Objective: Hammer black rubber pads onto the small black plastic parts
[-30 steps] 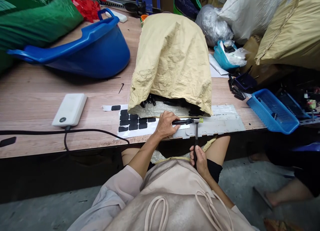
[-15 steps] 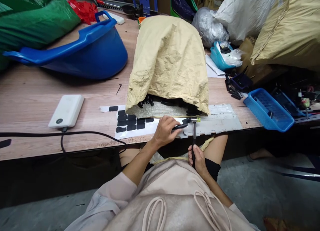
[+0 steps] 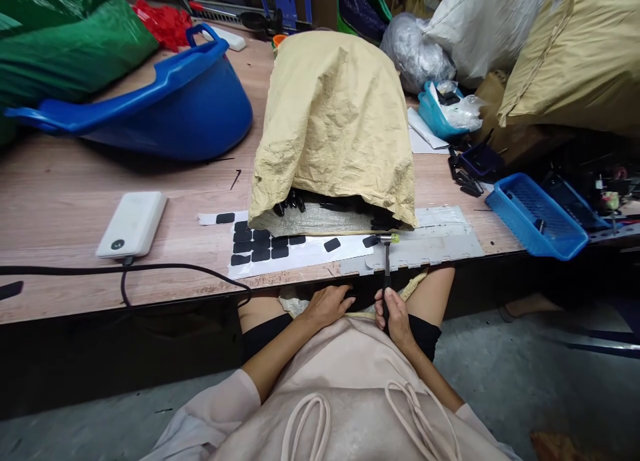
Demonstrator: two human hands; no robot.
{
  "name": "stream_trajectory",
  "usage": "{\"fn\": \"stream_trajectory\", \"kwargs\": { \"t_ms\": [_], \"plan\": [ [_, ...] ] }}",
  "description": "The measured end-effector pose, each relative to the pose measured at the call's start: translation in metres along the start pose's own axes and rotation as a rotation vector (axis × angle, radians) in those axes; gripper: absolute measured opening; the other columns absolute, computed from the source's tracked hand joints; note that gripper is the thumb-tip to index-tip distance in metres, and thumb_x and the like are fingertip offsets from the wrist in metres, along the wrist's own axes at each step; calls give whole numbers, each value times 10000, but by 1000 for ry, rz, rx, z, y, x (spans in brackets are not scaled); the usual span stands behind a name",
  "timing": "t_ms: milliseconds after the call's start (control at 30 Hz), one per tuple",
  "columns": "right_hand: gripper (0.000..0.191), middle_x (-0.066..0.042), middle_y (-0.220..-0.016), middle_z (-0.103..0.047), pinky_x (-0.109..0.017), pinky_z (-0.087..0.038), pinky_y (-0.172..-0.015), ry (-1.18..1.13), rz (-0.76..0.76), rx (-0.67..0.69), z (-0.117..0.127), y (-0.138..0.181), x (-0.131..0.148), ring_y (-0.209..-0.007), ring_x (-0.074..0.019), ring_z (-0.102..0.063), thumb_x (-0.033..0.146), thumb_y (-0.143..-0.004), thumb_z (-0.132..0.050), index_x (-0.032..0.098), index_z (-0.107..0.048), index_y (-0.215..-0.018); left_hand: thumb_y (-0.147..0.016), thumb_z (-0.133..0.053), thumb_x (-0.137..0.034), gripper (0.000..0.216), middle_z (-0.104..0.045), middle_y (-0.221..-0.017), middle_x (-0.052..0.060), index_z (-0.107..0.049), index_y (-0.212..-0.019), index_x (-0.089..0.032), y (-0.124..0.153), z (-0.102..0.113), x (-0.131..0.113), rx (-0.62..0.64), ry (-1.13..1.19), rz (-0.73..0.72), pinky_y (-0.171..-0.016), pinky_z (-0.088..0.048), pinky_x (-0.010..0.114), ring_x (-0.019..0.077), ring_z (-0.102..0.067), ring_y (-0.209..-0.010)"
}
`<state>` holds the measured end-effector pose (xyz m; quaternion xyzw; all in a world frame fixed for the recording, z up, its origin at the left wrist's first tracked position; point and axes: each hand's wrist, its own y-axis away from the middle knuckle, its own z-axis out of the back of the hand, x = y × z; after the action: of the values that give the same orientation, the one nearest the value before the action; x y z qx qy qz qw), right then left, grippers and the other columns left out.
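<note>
My right hand (image 3: 396, 314) is closed round the black handle of a small hammer (image 3: 387, 261). The hammer's head, with a yellow-green tip, rests on the grey foam mat (image 3: 435, 248) at the table's front edge. My left hand (image 3: 327, 304) is below the table edge over my lap, fingers loosely curled; what it holds is hidden. On the table lies a white sheet (image 3: 305, 254) with several black pads (image 3: 260, 244) stuck on it. Behind it a tan sack (image 3: 333, 128) lies open, with black parts (image 3: 295, 201) at its mouth.
A white power bank (image 3: 133, 224) with a black cable (image 3: 175, 268) lies at the left. A blue basin (image 3: 165, 101) and a green bag (image 3: 65, 41) sit behind it. Blue baskets (image 3: 535, 214) and large sacks (image 3: 575, 54) crowd the right side.
My left hand, which held a black rod on the sheet beside the hammer head, has drawn back off the table down to my lap. The hammer and right hand stayed put.
</note>
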<state>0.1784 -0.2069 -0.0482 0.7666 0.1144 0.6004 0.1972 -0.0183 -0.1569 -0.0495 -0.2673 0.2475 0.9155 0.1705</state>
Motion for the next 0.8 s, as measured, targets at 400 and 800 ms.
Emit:
{"fn": "stream_trajectory", "kwargs": {
  "t_ms": [400,800],
  "plan": [
    [536,93,-574,-448,-197,-277,-347,11,-6,-5,-2,-1,2,-357,-54,-330,748,-867,-594,213,-556,-871,-955,-564,-296,234,-703,-1117,105,-705,-1127,-221,-49,115,-13,-778,68,-150,-957,-478,436,280,-600,-1055],
    [560,94,-570,-453,-198,-280,-348,-1,-8,8,-3,-1,3,-356,-52,-334,767,-845,-609,210,-554,-859,-885,-675,-289,136,-637,-998,103,-727,-1003,-245,-95,133,23,-716,-58,19,-932,-419,495,345,-493,-1098]
  ]
}}
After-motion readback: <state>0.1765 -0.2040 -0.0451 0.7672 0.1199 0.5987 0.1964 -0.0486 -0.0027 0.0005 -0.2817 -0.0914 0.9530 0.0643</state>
